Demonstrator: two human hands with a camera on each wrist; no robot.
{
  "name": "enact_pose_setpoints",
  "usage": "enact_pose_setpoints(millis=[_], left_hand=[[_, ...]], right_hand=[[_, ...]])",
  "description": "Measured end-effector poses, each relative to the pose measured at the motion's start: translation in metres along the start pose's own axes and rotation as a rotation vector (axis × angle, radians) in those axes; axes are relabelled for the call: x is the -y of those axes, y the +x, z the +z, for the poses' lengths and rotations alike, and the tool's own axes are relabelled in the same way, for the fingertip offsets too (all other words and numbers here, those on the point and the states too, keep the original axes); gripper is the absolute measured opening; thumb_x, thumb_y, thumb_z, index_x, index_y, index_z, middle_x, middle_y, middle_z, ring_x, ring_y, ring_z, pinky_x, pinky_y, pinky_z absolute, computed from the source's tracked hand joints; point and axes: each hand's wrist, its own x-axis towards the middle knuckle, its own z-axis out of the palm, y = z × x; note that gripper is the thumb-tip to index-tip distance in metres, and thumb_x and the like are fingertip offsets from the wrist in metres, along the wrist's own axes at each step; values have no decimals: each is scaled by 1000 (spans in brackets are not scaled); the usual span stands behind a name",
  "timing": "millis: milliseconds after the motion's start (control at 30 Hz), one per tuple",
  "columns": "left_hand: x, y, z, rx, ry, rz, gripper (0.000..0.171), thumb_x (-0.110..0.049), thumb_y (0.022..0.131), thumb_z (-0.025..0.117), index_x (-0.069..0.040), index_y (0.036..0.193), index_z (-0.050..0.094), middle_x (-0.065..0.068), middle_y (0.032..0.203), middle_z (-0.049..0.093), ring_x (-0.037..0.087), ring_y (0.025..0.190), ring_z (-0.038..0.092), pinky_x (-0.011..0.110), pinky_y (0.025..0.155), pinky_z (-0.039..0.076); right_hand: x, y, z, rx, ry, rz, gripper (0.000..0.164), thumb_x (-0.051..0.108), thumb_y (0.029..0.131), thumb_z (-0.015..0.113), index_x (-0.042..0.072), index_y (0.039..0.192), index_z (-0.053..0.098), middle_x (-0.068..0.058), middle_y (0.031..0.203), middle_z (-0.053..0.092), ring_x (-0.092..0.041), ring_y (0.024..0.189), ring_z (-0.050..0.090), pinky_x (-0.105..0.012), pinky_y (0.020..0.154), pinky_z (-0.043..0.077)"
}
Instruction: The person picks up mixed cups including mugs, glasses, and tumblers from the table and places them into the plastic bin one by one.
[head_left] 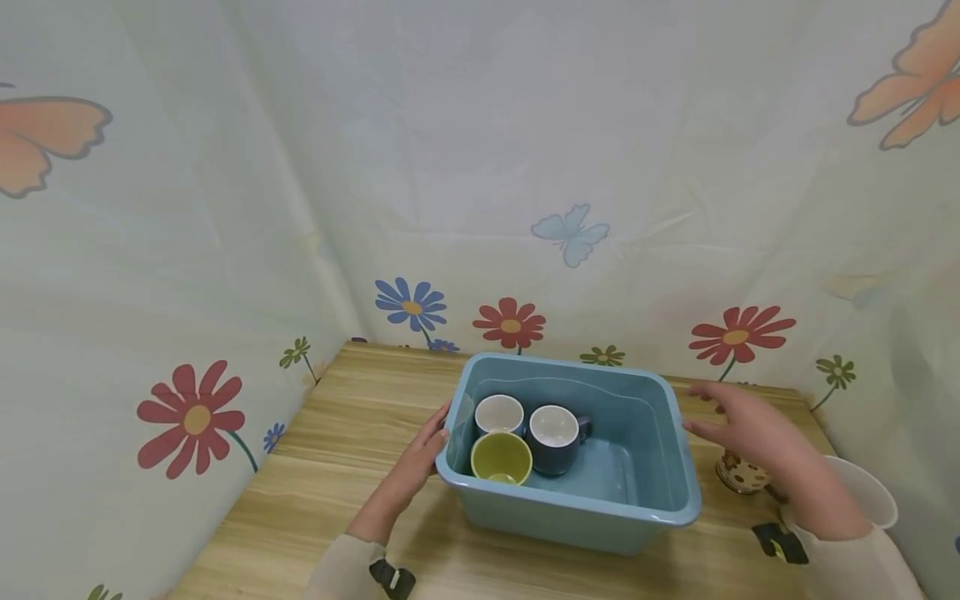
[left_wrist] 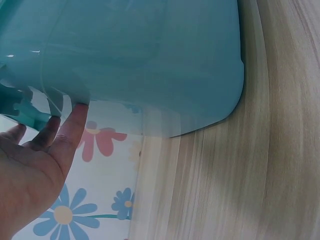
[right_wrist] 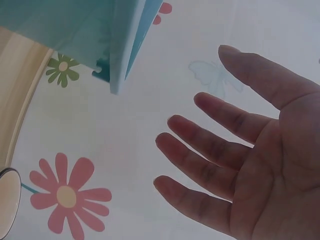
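A blue plastic basin stands on the wooden table with three cups inside, toward its left. These are a white-lined cup, a yellow-green cup in front of it, and a dark mug with its handle to the right. My left hand is at the basin's left side; in the left wrist view its extended fingers touch the wall under the rim. By the right rim, my right hand is spread and holds nothing; the right wrist view shows a gap between its fingertips and the basin.
A patterned mug stands right of the basin, partly hidden by my right forearm. Behind that forearm is a white round container. A flower-printed curtain borders the wooden table at the back and sides.
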Motion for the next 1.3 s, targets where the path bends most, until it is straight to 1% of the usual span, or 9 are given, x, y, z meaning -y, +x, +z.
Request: enact_pose_setpoints(millis=[200,333,467,567,667,800,1033,1300], left_hand=[[0,0,0,-3,6,-8,57,-35,110,36,-19,164,26,18,171,24,49,149,37,61,109,48],[0,0,0,-1,5,-13,56,-35,110,36,-21,164,27,18,171,24,49,149,37,62,109,48],[0,0,0,-2,0,-11,57,-36,110,37,-20,163,27,18,171,24,49,149,38,61,108,48],[1,0,0,-5,4,-12,57,-37,109,38,-21,163,28,17,171,24,49,149,38,61,108,49],[2,1,0,-6,10,-13,57,-38,109,38,-22,163,28,17,171,24,49,149,38,60,108,49],[2,1,0,-6,5,-8,57,-37,110,37,-21,163,27,18,171,24,49,148,38,60,107,49],[-1,1,0,-6,9,-8,57,-36,110,36,-20,164,27,18,171,23,49,149,37,61,108,48],[-3,-1,1,-3,12,-15,57,-36,110,36,-19,164,26,18,171,22,50,150,36,61,108,48]], right_hand=[[-14,-5,-2,-12,-10,29,57,27,91,75,-10,131,57,-38,125,62,-55,107,62,-64,83,56],[-21,-7,-3,-12,-16,58,60,29,92,75,-10,133,55,-39,127,60,-57,109,61,-65,83,55],[-30,-11,-3,-22,-18,55,60,27,92,75,-12,133,55,-40,127,60,-59,110,60,-67,84,54],[-38,-12,-3,-32,-12,46,61,24,90,76,-14,133,54,-42,130,58,-60,112,58,-67,86,53],[-47,-14,-3,-33,2,49,66,21,88,78,-16,135,51,-44,135,53,-62,114,56,-68,87,51],[-59,-14,0,-35,-5,40,74,21,84,82,-17,138,47,-46,138,48,-64,117,52,-70,91,49],[-80,-13,7,-41,-24,-1,78,15,81,83,-19,139,43,-47,137,47,-65,121,46,-74,96,43],[-96,-14,14,-35,-40,22,81,19,79,85,-17,138,44,-47,137,47,-65,121,44,-76,96,41]])
